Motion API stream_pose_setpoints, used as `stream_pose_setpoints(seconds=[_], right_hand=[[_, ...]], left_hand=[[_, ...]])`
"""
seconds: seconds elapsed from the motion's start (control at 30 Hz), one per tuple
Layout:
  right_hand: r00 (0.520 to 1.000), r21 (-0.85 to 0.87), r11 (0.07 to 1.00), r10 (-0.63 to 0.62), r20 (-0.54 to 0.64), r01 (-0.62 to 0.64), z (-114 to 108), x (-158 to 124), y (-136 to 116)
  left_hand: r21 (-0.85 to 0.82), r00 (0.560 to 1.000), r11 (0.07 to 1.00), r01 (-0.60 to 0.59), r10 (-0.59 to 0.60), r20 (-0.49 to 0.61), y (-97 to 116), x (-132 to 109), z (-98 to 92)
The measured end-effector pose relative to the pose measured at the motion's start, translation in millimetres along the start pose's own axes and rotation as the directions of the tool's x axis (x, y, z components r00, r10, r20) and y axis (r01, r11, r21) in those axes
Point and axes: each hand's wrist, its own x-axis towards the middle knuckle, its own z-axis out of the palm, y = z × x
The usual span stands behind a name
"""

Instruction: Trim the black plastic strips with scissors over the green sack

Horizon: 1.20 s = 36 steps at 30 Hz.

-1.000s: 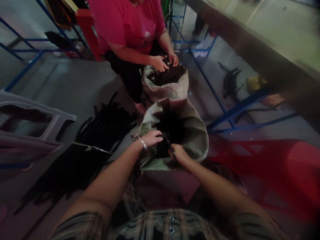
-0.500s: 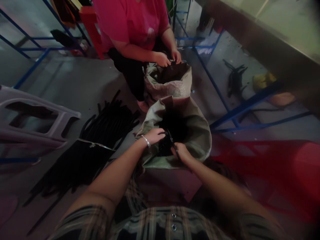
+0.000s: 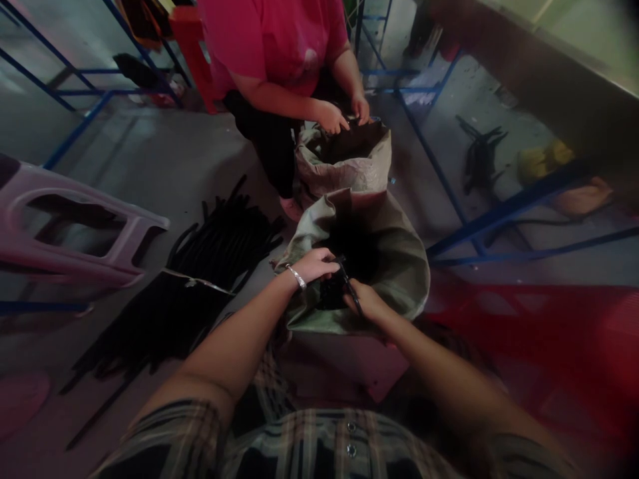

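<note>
My left hand, with a silver bracelet at the wrist, is over the mouth of a grey-green woven sack. Its fingers are pinched together at a small black piece that is hard to make out against the dark inside. My right hand is closed round the handles of dark scissors, whose blades point up and left to the left fingertips. Black pieces show in the sack below both hands; deeper down it is too dark to see.
A co-worker in a pink top handles something small over a second sack. Left lies a tied bundle of long black strips near a plastic stool. Blue metal frames and a red plastic chair are at right.
The whole view has shifted slightly. My left fingers have moved a little closer to the scissors' blades, which look more closed than before. The co-worker's hands have shifted slightly.
</note>
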Motion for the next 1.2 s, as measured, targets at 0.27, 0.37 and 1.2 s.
stream_pose_setpoints(seconds=[0.27,0.37,1.2], right_hand=[[1.000,-0.104,0.994,0.023,-0.009,-0.024,-7,0,-9],[0.998,-0.123,0.991,0.057,0.001,-0.056,-5,-1,-7],[0.987,0.078,0.992,0.105,-0.124,-0.096,4,-1,-1]], left_hand=[[0.026,0.999,1.000,-0.001,0.000,0.048,-7,2,5.4],[0.036,0.999,0.999,0.002,-0.004,0.054,-8,3,5.9],[0.082,0.999,0.996,-0.033,0.034,-0.012,-9,4,-3.8]])
